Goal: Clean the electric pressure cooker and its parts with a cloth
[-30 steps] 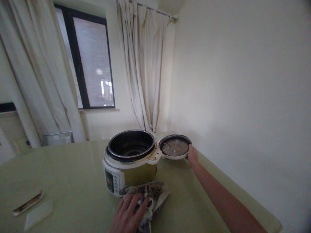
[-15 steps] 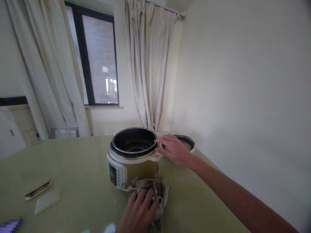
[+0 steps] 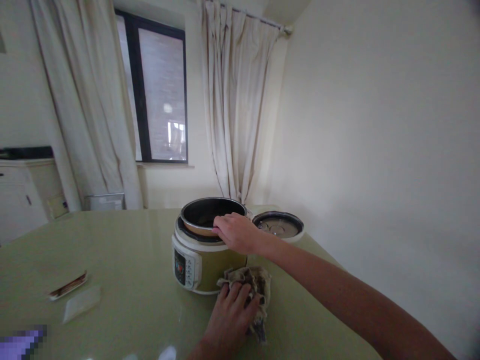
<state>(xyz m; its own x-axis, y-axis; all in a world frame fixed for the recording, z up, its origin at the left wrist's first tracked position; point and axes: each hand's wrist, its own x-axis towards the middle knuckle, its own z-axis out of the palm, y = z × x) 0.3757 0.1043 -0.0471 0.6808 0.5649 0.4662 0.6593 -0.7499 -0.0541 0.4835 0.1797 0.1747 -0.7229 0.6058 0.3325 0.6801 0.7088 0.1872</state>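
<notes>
A white and olive electric cooker (image 3: 221,267) stands on the table, its control panel facing front left. Its dark inner pot (image 3: 202,210) sits raised and tilted, with the tan outer side showing above the cooker's rim. My right hand (image 3: 238,232) pinches the near edge of that pot, fingers closed over the rim. Low at the cooker's front right, my left hand (image 3: 234,312) presses its bent fingers into a crumpled, stained rag (image 3: 258,285). Behind my right wrist lies the round lid (image 3: 283,225), inner face up; whether it is attached to the cooker is hidden.
A narrow packet (image 3: 69,286) and a whitish flat piece (image 3: 82,303) lie at left on the green table (image 3: 138,250). A blurred purple patch (image 3: 20,345) fills the lower left corner. Curtains (image 3: 240,110), a window and a wall stand beyond.
My right hand has moved left from beside the cooker onto the inner pot's rim and closed on it. The pot has risen and tipped. My left hand remains on the rag.
</notes>
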